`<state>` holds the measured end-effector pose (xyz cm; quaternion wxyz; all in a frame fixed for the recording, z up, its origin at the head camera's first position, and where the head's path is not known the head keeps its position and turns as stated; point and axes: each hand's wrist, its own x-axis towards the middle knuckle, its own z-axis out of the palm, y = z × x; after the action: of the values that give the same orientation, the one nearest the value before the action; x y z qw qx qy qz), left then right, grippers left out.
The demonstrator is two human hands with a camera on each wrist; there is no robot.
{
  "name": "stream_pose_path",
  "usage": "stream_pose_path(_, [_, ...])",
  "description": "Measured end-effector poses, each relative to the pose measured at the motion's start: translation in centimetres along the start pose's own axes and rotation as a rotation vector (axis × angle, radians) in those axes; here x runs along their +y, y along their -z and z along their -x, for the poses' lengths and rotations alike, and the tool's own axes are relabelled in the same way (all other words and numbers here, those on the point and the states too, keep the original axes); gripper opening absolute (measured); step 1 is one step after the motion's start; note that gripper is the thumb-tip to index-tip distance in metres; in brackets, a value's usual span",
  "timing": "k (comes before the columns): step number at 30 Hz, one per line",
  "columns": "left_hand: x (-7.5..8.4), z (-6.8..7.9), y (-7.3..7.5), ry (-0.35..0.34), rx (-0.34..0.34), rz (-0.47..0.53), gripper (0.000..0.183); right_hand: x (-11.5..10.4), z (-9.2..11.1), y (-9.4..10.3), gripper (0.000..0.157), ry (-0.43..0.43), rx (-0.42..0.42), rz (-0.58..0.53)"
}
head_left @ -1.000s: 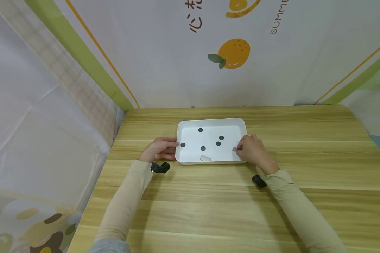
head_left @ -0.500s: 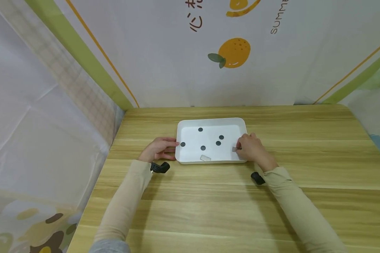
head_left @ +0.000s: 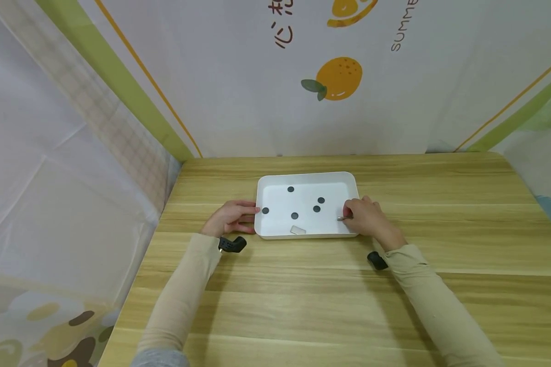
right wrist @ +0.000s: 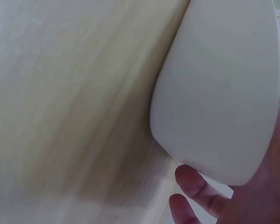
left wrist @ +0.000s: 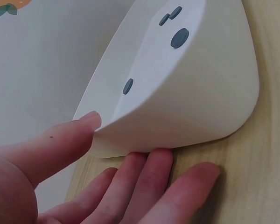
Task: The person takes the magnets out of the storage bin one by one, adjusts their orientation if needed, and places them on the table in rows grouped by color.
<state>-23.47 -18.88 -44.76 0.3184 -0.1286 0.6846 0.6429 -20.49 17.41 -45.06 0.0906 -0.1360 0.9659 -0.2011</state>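
Note:
A shallow white tray lies on the wooden table. My left hand is at its left side, thumb over the rim and fingertips against the wall's foot, as the left wrist view shows. Over the tray's right end, my right hand pinches a small, thin silver-grey rectangular piece, seen nearly edge-on. The tray's outer wall and the palm hide that piece in the right wrist view. A similar pale rectangular piece lies by the front wall. Several dark round discs are scattered on the tray floor.
The wooden table reaches back to a white curtain printed with fruit. More curtain hangs along the left side. Black wrist cameras sit under both wrists.
The silver-grey piece in my right fingers has tipped from its broad face to its thin edge. My left hand, the tray and the discs have stayed in place.

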Motion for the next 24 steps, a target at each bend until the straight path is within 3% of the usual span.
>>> stream_pose_path(14, [0.24,0.24,-0.39,-0.012,0.011,-0.028,0.046,0.08,0.36,-0.11,0.002,0.030,0.008,-0.003])
stream_pose_path(24, [0.59,0.22,-0.44,-0.004,0.040,-0.054,0.047,0.05,0.57,-0.30,0.008,0.052,0.039,0.008])
